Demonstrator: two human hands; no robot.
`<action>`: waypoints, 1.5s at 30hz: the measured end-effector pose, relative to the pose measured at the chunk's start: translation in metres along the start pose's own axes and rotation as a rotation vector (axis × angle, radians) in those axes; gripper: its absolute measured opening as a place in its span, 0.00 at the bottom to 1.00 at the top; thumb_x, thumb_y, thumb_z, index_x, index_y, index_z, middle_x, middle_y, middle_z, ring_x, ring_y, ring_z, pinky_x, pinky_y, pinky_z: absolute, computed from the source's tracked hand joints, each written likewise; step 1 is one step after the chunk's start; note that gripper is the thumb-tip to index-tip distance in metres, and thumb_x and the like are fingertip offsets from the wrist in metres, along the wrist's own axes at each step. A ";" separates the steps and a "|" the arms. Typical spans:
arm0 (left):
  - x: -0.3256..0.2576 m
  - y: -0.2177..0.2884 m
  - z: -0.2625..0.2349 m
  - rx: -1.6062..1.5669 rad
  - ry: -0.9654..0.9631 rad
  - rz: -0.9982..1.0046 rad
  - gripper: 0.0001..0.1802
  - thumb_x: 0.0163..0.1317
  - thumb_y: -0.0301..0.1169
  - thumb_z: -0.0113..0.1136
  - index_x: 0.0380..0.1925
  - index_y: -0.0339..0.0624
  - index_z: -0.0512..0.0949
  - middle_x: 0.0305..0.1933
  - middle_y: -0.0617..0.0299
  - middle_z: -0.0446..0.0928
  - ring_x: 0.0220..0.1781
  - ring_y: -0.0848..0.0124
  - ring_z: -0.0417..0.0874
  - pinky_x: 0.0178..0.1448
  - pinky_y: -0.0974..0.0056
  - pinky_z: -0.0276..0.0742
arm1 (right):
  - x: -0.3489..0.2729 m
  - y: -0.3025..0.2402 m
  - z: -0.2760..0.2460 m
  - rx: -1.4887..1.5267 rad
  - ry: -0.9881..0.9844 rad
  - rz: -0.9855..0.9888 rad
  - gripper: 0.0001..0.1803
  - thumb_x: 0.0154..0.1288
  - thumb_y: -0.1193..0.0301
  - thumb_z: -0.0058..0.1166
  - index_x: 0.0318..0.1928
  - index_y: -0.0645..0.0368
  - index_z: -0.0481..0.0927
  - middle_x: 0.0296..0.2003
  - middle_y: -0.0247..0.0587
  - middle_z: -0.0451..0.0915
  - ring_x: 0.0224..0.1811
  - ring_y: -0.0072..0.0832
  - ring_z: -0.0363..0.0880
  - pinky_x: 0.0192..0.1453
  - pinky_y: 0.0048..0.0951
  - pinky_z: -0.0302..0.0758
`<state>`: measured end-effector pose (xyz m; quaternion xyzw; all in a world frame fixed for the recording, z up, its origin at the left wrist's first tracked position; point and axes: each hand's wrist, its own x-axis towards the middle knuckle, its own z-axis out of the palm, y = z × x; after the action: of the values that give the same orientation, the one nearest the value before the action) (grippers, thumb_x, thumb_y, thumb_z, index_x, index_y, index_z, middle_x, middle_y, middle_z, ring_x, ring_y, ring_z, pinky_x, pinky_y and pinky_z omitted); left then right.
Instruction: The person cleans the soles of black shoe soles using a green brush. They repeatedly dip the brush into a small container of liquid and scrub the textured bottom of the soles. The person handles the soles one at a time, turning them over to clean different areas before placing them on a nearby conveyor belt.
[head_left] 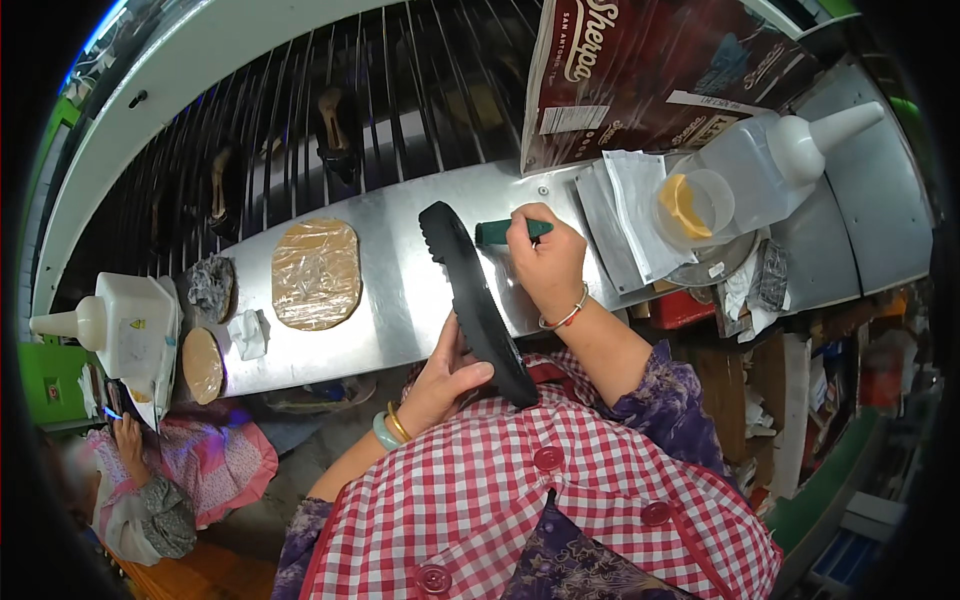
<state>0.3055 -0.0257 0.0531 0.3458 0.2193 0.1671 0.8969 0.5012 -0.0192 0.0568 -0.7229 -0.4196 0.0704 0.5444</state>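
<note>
A black shoe sole (pixel 478 310) with a notched tread edge stands on its side in front of my apron. My left hand (pixel 445 380) is closed round its near end, the thumb at its edge. Beyond the sole's right side, my right hand (pixel 550 262) grips a short dark green tool (pixel 494 233) over the metal bench (pixel 390 300). The tool's far end points at the sole; I cannot make out its working tip or whether it touches. To the left on the bench lies a tan pad (pixel 316 275) wrapped in clear film.
At right stand a squeeze bottle (pixel 750 165), a clear cup (pixel 697 205) with something yellow inside, and a maroon box (pixel 640 90). Dark conveyor rods (pixel 390 90) run behind the bench. Another squeeze bottle (pixel 120 325) and a co-worker's hand (pixel 130 445) are at left.
</note>
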 end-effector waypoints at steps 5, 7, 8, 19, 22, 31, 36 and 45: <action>0.003 -0.003 -0.004 0.045 -0.009 0.015 0.51 0.54 0.25 0.59 0.71 0.44 0.37 0.63 0.53 0.57 0.58 0.66 0.69 0.59 0.64 0.69 | -0.006 -0.014 0.004 0.172 0.078 -0.080 0.04 0.58 0.72 0.54 0.31 0.60 0.78 0.19 0.47 0.76 0.20 0.37 0.76 0.26 0.30 0.71; 0.002 -0.002 0.000 0.037 0.018 0.000 0.51 0.54 0.25 0.59 0.71 0.44 0.36 0.63 0.53 0.57 0.58 0.67 0.69 0.58 0.64 0.69 | -0.008 -0.005 0.000 -0.021 0.000 -0.123 0.03 0.57 0.73 0.54 0.30 0.60 0.77 0.18 0.46 0.75 0.19 0.39 0.76 0.26 0.32 0.71; 0.002 -0.002 0.001 0.033 0.031 -0.007 0.51 0.54 0.24 0.59 0.71 0.43 0.36 0.63 0.53 0.56 0.58 0.67 0.69 0.58 0.64 0.69 | -0.009 -0.003 -0.002 -0.032 0.009 -0.147 0.03 0.57 0.73 0.54 0.30 0.59 0.77 0.18 0.46 0.75 0.19 0.40 0.76 0.25 0.33 0.71; 0.003 0.000 0.005 0.036 0.079 -0.013 0.48 0.53 0.29 0.60 0.70 0.44 0.42 0.63 0.55 0.58 0.57 0.66 0.71 0.60 0.61 0.69 | -0.026 -0.007 -0.023 0.078 0.013 -0.112 0.03 0.56 0.73 0.54 0.29 0.59 0.76 0.18 0.45 0.74 0.20 0.41 0.75 0.25 0.34 0.70; 0.003 0.001 0.005 0.031 0.092 -0.014 0.47 0.53 0.30 0.59 0.69 0.45 0.43 0.62 0.54 0.58 0.57 0.65 0.71 0.59 0.61 0.70 | -0.032 -0.014 -0.017 0.131 0.030 -0.242 0.02 0.56 0.74 0.54 0.28 0.59 0.76 0.17 0.44 0.74 0.19 0.39 0.75 0.24 0.33 0.70; 0.006 0.006 0.000 0.034 0.138 -0.014 0.43 0.53 0.33 0.57 0.68 0.49 0.47 0.60 0.55 0.61 0.59 0.64 0.70 0.58 0.58 0.72 | -0.046 -0.013 -0.029 0.056 -0.119 -0.217 0.04 0.59 0.77 0.52 0.32 0.65 0.78 0.24 0.43 0.78 0.25 0.25 0.77 0.31 0.24 0.72; 0.010 0.001 -0.012 0.060 0.147 0.011 0.41 0.54 0.35 0.56 0.67 0.50 0.50 0.60 0.57 0.61 0.59 0.64 0.69 0.56 0.58 0.73 | -0.054 -0.003 -0.034 0.127 -0.051 -0.132 0.03 0.57 0.77 0.54 0.31 0.63 0.78 0.23 0.44 0.77 0.25 0.32 0.78 0.31 0.28 0.72; 0.011 0.006 -0.008 0.052 0.170 0.042 0.37 0.56 0.36 0.56 0.65 0.51 0.52 0.59 0.58 0.64 0.59 0.64 0.70 0.58 0.56 0.71 | -0.069 0.000 -0.038 0.194 0.014 -0.211 0.02 0.54 0.75 0.55 0.29 0.60 0.77 0.20 0.43 0.75 0.23 0.39 0.76 0.27 0.32 0.72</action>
<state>0.3100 -0.0124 0.0489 0.3581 0.2917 0.2091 0.8619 0.4787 -0.0939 0.0477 -0.6192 -0.4808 0.0480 0.6189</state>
